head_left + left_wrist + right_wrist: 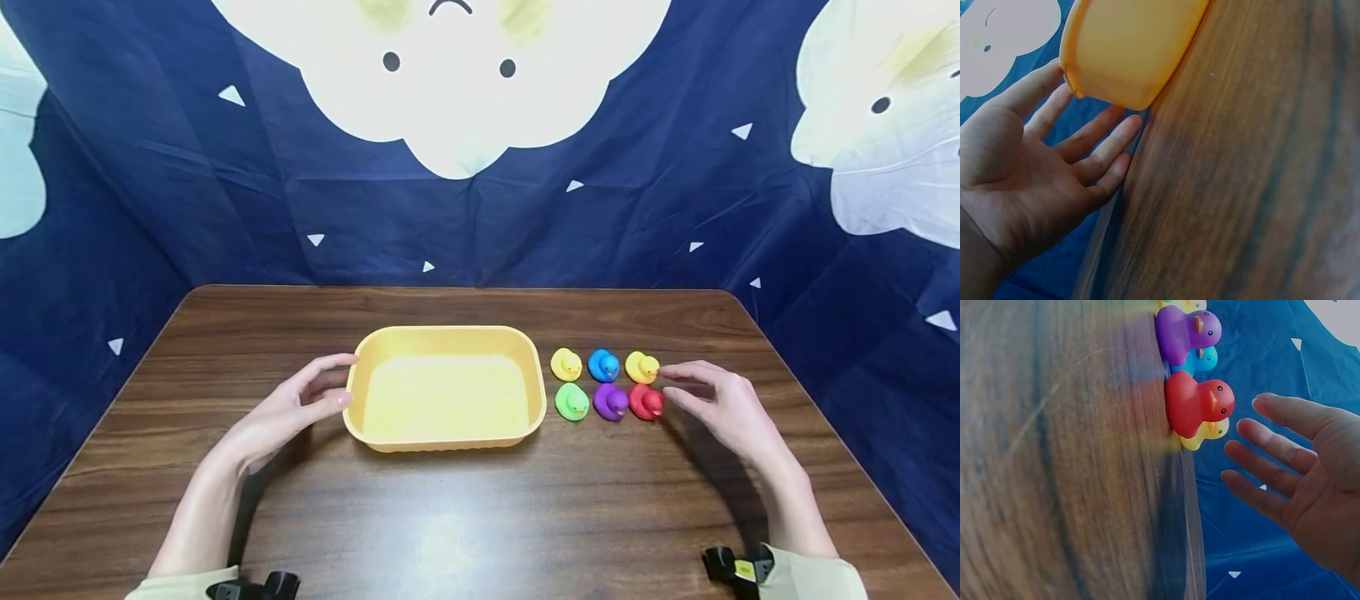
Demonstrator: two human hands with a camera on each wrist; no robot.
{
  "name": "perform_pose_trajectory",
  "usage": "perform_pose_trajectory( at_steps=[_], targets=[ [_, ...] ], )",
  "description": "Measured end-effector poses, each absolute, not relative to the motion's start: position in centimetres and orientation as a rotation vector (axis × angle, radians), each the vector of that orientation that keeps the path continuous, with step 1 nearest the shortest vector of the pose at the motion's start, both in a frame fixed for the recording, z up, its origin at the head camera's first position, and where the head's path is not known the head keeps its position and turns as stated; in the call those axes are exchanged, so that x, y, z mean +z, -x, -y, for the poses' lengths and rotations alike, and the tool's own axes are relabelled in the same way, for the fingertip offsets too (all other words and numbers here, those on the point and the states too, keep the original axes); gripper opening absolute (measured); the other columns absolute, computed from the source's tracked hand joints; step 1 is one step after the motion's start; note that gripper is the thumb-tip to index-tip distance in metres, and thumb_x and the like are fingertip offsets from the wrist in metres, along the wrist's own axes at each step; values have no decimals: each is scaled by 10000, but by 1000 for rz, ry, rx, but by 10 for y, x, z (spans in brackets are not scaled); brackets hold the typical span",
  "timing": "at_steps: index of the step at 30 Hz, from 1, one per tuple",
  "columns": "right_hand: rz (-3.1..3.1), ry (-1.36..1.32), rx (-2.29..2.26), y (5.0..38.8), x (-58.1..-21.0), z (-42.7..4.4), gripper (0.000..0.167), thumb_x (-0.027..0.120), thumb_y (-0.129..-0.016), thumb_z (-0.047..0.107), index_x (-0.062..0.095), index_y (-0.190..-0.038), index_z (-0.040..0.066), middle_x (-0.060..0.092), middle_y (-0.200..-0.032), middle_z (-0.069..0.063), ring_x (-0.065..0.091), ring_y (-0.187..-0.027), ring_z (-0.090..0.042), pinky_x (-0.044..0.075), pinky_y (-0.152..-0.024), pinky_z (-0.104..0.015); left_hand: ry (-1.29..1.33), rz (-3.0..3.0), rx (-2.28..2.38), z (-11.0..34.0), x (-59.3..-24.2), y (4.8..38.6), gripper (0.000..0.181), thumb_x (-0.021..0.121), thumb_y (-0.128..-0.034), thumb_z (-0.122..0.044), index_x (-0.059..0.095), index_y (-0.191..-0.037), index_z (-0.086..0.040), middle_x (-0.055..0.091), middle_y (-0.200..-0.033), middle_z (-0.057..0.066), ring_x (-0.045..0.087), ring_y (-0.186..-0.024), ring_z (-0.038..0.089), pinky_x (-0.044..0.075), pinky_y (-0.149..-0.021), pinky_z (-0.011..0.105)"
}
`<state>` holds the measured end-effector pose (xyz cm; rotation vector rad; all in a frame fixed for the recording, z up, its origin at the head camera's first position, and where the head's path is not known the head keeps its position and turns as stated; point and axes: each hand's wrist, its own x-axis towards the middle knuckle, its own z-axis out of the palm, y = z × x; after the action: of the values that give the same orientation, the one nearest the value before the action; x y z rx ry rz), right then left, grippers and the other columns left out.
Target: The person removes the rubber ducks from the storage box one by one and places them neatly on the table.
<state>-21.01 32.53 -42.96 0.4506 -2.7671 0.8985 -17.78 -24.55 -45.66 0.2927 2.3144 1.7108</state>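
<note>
A shallow yellow plastic tray (450, 444) stands on the table, its inside bare. My left hand (288, 412) is at the tray's left end, fingers extended, with thumb and fingertips touching or very near the rim; the left wrist view shows the palm (1029, 169) uncurled. Right of the tray sit small rubber ducks in two rows: a yellow duck (566, 365), a blue duck (603, 366) and another yellow duck (642, 367) behind, a green duck (572, 402), a purple duck (611, 402) and a red duck (1194, 403) in front. My right hand (723, 408) hovers beside the rightmost ducks, holding nothing.
The brown wooden table (450, 525) extends in front of the tray and to both sides. Behind its far edge hangs a dark blue cloth (480, 225) with white clouds and small triangles. Dark wrist devices (258, 586) sit at both sleeves.
</note>
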Motion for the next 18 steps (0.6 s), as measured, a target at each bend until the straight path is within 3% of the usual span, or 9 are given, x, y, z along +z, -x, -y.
perform_pose_trajectory(
  at_steps=[8,18],
  targets=[
    [2753,-456,914,211,-427,-327,265,781,-924,159,757,-1181,103,755,-1160,-117,574,-1007,185,452,-804,-5,-300,-2313,1713,246,-455,178,554,606,-1048,-228,381,-1547,-149,511,-1511,222,614,-1195,-12,476,-961,143],
    [2742,-460,912,210,-427,-328,264,777,-927,156,757,-1183,98,755,-1158,-116,568,-1018,186,468,-808,-15,-300,-2320,1700,246,-454,177,548,603,-1049,-233,384,-1545,-152,514,-1507,221,609,-1194,-22,472,-961,136]
  ],
)
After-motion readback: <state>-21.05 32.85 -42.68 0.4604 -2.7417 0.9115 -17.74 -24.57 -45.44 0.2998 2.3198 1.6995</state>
